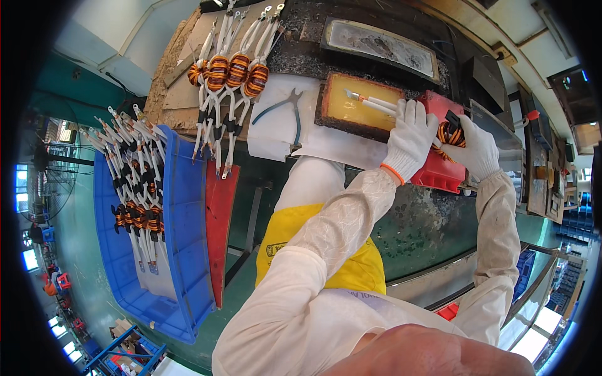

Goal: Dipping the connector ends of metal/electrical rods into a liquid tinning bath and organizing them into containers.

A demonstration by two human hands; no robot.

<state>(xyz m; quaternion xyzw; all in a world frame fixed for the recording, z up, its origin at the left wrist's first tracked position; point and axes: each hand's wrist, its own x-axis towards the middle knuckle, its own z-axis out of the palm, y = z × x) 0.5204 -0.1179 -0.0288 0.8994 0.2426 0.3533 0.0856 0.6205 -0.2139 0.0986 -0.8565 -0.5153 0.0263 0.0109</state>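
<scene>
The right hand point(479, 149) grips the coil point(449, 133) between thumb and fingers, over the red bin point(439, 176). The coil is at 3 o'clock from the left hand point(411, 133). The left hand covers the leads point(378, 104); its closure cannot be determined. Leads point to 10 o'clock, over the yellow tray point(356, 128). Pliers point(297, 116) lie at 9 o'clock.

Green floor point(81, 250), spread from seven to nine o'clock. Pale wall panels point(110, 34), set between ten and eleven. Windows point(22, 189), bright, placed at nine. Standing fan point(41, 160), dark, positioned between nine and ten. Workbench point(291, 59), dark-topped and stained, sited at twelve. Metal rack point(116, 352), blue, located between seven and eight. Strong white light, admitted at the windows.
</scene>
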